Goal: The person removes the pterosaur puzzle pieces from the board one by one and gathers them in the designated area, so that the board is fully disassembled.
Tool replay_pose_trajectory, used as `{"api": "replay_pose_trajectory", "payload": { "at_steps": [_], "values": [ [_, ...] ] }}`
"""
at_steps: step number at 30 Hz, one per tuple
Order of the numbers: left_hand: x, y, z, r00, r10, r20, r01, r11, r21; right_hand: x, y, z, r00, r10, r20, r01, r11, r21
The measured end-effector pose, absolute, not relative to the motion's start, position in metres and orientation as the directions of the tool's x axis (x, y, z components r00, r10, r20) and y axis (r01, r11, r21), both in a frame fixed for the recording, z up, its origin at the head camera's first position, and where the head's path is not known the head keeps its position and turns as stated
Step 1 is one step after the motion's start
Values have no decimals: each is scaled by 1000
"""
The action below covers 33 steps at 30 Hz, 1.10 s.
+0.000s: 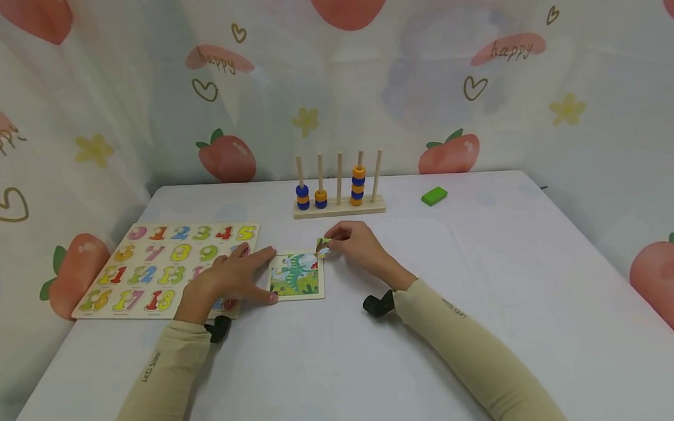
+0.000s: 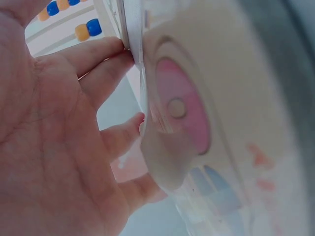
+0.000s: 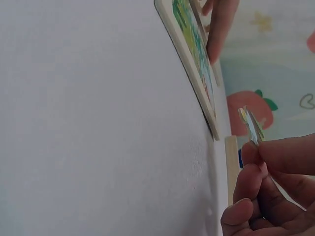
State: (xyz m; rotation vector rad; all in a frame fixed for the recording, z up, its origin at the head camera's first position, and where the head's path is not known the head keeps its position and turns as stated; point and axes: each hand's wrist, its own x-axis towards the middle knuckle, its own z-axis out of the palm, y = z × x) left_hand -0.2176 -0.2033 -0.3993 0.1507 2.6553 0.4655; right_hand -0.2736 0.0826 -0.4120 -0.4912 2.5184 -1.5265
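Left hand [image 1: 230,277]: spread, gripping nothing, touching left edge of square pale-framed dinosaur puzzle [image 1: 296,276].
Right hand [image 1: 362,244]: pinching small flat printed piece [image 1: 323,245], tilted.
Piece location: beside puzzle's far right corner.

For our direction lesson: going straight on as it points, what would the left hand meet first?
The left hand would probably meet the square, pale-wood, green-dinosaur puzzle, which it seems to touch.
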Motion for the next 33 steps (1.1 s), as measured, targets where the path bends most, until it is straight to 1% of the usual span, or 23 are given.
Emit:
{"api": "replay_pose_trajectory", "payload": {
  "at_steps": [6,12,18,26,33],
  "values": [
    [-215,-204,-397,-902,204,-380,58,930,363,-279,103,-414,-950,-313,16,-166,461,-872],
    [-213,-201,-394,-900,208,-383,58,928,368,-281,128,-415,-958,-287,23,-161,469,-868],
    [-209,-200,-388,-901,205,-383,64,935,350,-281,150,-415,-968,-250,5,-128,477,-869],
    [-208,-200,-387,-901,208,-382,61,930,362,-285,178,-412,-978,-206,40,-138,490,-861],
    [-209,-200,-388,-901,206,-381,59,929,364,-290,202,-407,-990,-133,43,-108,532,-840]
  ]
}}
